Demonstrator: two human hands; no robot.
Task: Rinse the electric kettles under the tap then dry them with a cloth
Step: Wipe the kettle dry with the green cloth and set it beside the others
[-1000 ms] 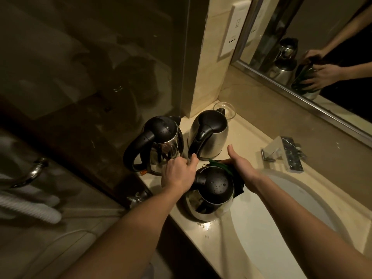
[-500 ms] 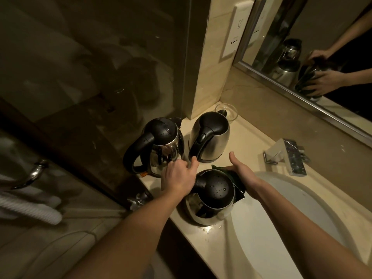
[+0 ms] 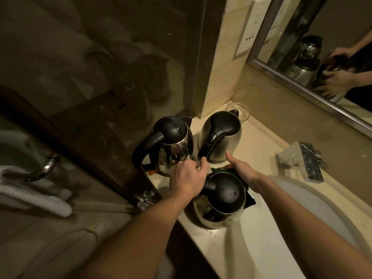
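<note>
cream stone counter (image 3: 259, 137) carries three rounded, black-lidded steel kettles (image 3: 223, 143); left hand (image 3: 188, 178) grips the handle of the nearest kettle (image 3: 223, 196), right hand (image 3: 242, 170) curls one dark green cloth (image 3: 249, 201) round its side.

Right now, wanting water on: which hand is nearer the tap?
Right. The right hand, holding the cloth against the kettle, is left of the tap; the left hand grips that kettle farther left.

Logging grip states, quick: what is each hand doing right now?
Left hand: grips the handle of the nearest black-lidded steel kettle.
Right hand: holds a dark green cloth against that kettle's far side.
</note>
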